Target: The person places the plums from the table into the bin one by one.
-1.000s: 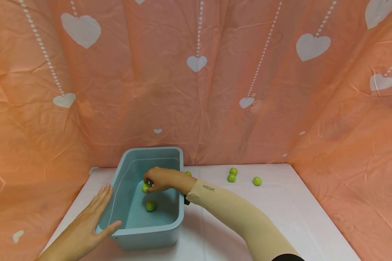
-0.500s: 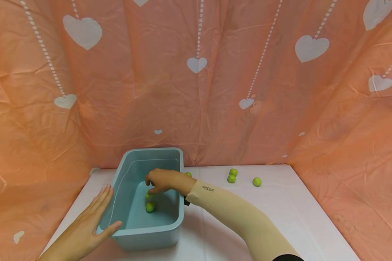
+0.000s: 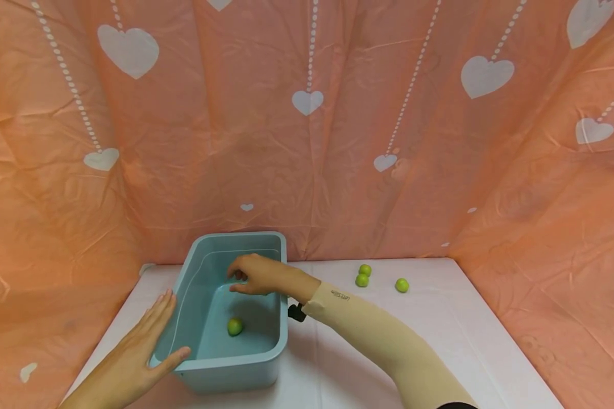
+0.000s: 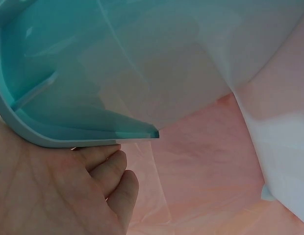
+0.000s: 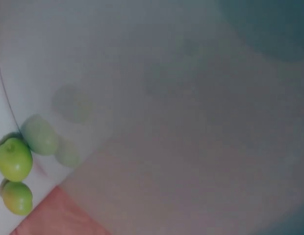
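A blue-grey plastic tub [image 3: 243, 359] stands at the left of the table. My left hand [image 3: 138, 346] lies along its near left corner, fingers straight against the outer wall; in the left wrist view, the hand [image 4: 63, 181] is right at the rim. My right hand [image 3: 258, 274] is over the inside of the tub, fingers loosely bent and parted from the thumb, with nothing seen between them. One green lime [image 3: 235, 326] lies on the tub floor below it. The right wrist view is mostly a hazy grey surface, with limes [image 5: 14, 159] at its left edge.
Three limes [image 3: 362, 280] lie on the white-covered table [image 3: 430, 341] to the right of the tub, two touching and one apart. An orange curtain [image 3: 337, 187] with white hearts closes off the back and sides.
My right hand let go of a lime inside the tub and rose slightly; that lime dropped and only one shows there now. The forearm now covers a lime beside the tub. My left hand stayed put.
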`<state>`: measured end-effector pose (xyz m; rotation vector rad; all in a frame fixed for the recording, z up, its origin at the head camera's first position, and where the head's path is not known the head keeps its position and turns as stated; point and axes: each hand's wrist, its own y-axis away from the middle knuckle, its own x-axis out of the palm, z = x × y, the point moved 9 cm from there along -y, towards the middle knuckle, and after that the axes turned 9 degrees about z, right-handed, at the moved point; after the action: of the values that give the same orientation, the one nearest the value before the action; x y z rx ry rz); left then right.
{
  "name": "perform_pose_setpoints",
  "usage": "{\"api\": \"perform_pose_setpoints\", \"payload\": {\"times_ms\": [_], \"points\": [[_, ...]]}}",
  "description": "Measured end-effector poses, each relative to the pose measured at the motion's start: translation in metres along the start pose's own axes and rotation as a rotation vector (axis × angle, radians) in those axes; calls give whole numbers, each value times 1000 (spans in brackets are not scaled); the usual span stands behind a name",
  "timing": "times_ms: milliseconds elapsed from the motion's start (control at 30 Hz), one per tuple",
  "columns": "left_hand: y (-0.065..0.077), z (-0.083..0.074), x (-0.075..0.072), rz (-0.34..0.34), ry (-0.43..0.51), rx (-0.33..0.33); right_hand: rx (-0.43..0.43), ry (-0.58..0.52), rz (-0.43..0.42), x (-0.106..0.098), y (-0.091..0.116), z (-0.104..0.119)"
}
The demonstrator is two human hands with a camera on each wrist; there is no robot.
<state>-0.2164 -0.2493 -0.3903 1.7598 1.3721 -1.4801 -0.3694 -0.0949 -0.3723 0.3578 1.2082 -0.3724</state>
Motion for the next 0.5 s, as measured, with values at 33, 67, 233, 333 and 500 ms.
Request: {"api": "perform_pose_setpoints", "payload": {"times_ms": [33, 67, 233, 333, 500], "points": [[0, 0, 0, 0, -1, 0, -4, -15, -13, -3, 3, 0], [0, 0, 0, -1, -2, 1, -8, -31, -26, -5, 6, -1], [1, 0, 0, -5, -5, 3, -30, -74, -87, -21, 24, -5], [1, 0, 0, -1, 0, 0, -46, -92, -127, -31, 36, -8], [0, 2, 1, 10, 9, -11, -26, -123, -192, -42, 60, -20]]}}
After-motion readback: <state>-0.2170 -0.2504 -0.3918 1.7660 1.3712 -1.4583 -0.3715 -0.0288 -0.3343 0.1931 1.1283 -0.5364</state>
